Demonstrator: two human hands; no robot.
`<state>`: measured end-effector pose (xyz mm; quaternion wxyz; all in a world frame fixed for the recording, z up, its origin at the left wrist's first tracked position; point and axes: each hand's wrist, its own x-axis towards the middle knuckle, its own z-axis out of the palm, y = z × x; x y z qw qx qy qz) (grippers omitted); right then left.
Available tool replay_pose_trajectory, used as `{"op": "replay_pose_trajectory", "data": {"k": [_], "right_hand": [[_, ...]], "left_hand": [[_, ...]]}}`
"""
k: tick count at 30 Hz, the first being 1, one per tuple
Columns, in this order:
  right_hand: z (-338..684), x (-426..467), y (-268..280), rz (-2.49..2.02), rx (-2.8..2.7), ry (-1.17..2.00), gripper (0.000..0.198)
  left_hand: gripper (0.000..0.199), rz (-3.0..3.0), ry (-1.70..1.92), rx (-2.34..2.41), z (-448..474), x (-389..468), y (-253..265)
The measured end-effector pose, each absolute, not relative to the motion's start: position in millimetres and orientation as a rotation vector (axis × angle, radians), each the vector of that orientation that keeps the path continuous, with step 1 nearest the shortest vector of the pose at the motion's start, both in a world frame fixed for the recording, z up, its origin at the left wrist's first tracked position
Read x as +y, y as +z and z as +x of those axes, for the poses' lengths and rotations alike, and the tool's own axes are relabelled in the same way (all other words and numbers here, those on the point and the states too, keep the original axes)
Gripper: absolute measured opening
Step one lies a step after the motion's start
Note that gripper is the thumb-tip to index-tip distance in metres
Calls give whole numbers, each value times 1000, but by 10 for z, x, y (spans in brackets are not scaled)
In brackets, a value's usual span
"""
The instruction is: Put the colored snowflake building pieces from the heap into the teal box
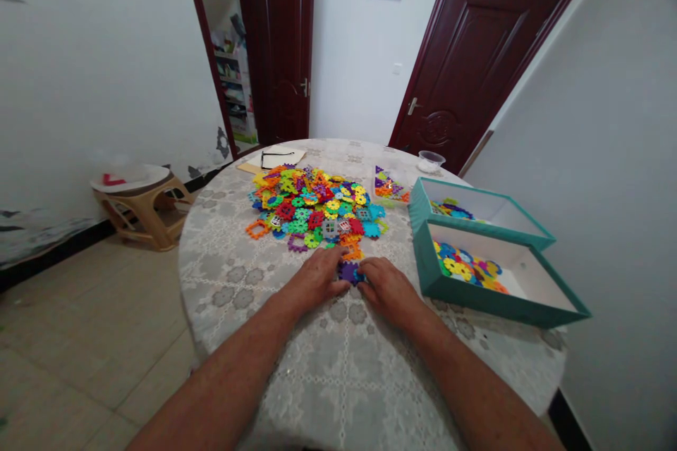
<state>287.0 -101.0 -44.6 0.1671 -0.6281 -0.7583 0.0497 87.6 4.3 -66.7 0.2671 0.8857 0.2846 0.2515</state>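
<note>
Near the middle of the table, my left hand (320, 275) pinches the left edge of a purple toothed building piece (348, 272). From the other side my right hand (388, 287) has its fingers closed on a small blue piece (360, 275), which touches the purple one; whether the two are joined I cannot tell. Just beyond my fingers lies an orange square frame piece (352, 251). Behind it spreads a large heap of colourful interlocking pieces (317, 204), with gears and squares among them.
Two teal boxes, the nearer (502, 301) and the farther (484, 196), stand at the right with pieces inside. A clear tray (390, 184) of triangular pieces and a plastic bowl (431, 161) sit farther back. Glasses (276, 154) rest on papers. A stool (145, 201) is left.
</note>
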Motion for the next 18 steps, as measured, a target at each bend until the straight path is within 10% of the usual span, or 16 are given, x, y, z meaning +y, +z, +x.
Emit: {"op": "replay_pose_trajectory", "data": {"k": [18], "right_hand": [[2883, -948, -580, -1580, -2139, 85, 23]], "left_hand": [[67, 1699, 686, 730, 881, 134, -651]]}}
